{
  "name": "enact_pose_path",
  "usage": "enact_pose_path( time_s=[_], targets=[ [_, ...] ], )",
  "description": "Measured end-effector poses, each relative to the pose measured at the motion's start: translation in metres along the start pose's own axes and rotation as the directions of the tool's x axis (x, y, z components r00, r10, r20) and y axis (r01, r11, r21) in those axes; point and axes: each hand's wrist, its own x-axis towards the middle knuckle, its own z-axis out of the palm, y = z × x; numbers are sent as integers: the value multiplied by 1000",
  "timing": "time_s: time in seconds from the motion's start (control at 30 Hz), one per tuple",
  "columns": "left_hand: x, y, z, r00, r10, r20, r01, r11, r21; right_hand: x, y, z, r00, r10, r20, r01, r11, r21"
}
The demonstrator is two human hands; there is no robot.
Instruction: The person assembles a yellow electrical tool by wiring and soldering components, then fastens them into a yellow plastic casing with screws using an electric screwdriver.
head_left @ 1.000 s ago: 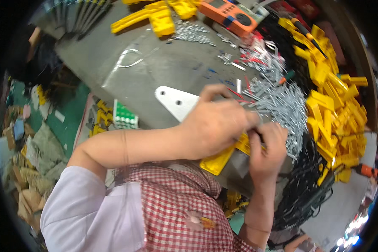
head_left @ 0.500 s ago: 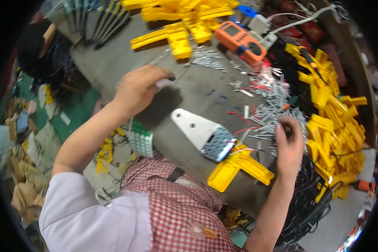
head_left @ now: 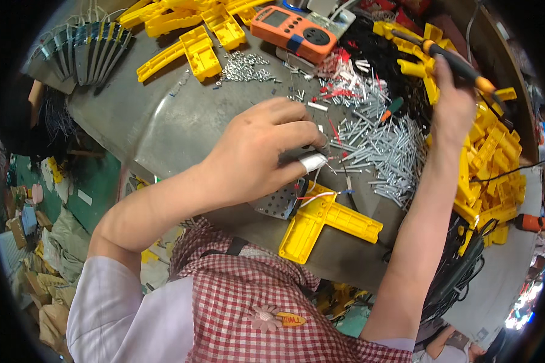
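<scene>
A: What does the left hand [head_left: 257, 154] do?

B: It lies on the grey table [head_left: 163, 121], over a shiny plate with holes [head_left: 278, 202]; its taped finger pinches a small metal piece with thin wires [head_left: 318, 195]; a yellow plastic part [head_left: 321, 224] sits just beside it.

A: And the right hand [head_left: 451, 103]?

B: It is up high, over a pile of metal pins [head_left: 387, 145]; its fingers are closed around a screwdriver [head_left: 460, 63] with an orange and black handle.

A: What else is there?

B: An orange meter [head_left: 293, 33] at the far side; many yellow parts [head_left: 490, 163] on the right.
</scene>
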Motion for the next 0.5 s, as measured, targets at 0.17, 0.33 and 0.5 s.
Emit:
enact_pose_path(
  time_s=[0.17,0.33,0.5],
  targets=[
    [7,5,9,1000,14,21,-14,1000,27,-41,-28,-44,946,298,-126,-235,900,366],
    [8,2,10,999,-4,-32,10,986,164,-53,-20,-40,901,423,93,-398,725,562],
    [10,-1,15,998,39,-50,-29,982,185,-50,-7,-28,892,416,176,-444,734,514]
  ],
)
